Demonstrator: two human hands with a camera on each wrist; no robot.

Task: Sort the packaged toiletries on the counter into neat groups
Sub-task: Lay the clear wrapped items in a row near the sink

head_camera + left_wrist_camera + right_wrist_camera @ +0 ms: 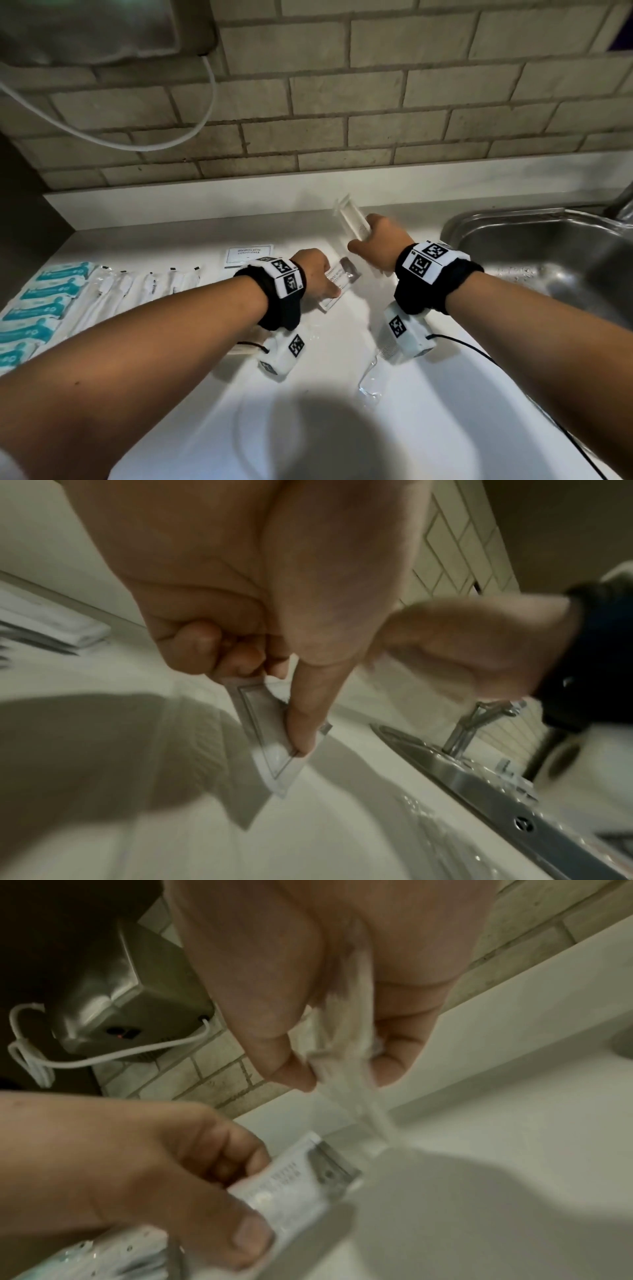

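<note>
- Sorting on the white counter (445, 394) is partly done, judging by how things lie: to the left of the left hand (313, 270) a row of teal packets (41, 305) sits beside a row of white wrapped sticks (137, 291), and a flat white sachet (250, 255) lies just beyond that hand.
- Placing well likely means matching each held item to its own kind and laying it parallel, edge to edge, with its row, not across it.
- Holding two items at once invites a mix-up, so I would set one down fully before the other.
- Gripping a long clear-wrapped packet (352, 221), the right hand (380, 243) has thumb and fingers curled round its lower end and carries it off the counter, tilted away towards the wall.
- Pinching a small printed sachet (337, 284), the left hand holds it low over the counter between thumb and curled fingers; one corner seems to touch the surface in the left wrist view, though I cannot be sure.
- Lying near the right forearm is a crumpled clear wrapper (370, 383), which may need grouping too.
- Blurring hides what the long packet contains, and the small sachet's print is unreadable.
- Cropping cuts off the teal row at the picture's left edge, so its count is unknown.
- Covering the near counter, the forearms may hide further items.
</note>
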